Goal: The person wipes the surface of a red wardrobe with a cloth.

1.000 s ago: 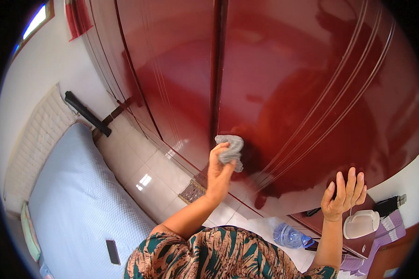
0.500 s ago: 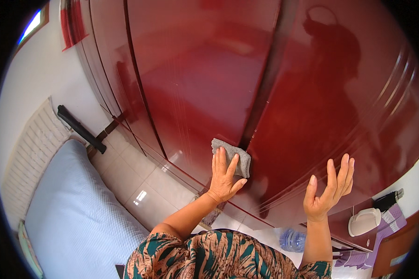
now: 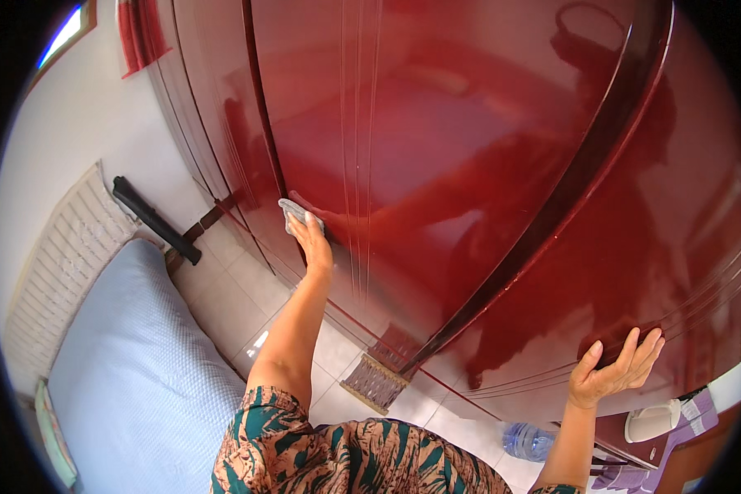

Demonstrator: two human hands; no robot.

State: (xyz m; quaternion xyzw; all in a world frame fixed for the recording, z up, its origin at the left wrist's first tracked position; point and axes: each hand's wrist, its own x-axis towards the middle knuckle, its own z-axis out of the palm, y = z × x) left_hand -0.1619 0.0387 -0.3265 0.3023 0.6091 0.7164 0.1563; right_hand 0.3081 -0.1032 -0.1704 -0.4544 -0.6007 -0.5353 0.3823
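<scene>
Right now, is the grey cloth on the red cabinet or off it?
On: the left hand presses the cloth against the cabinet; no gap shows between them.

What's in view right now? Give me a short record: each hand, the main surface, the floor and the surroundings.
Left hand: holding a grey cloth at a dark upright seam of the cabinet
Right hand: open, nothing seen in it, near the cabinet's lower right; contact cannot be told
Main surface: glossy dark red cabinet front, with reflections
Floor: pale tiles, with a brown woven item near the cabinet's foot
Picture left: pale blue bedspread
Lower right: blue clear bottle beside the right forearm
</scene>
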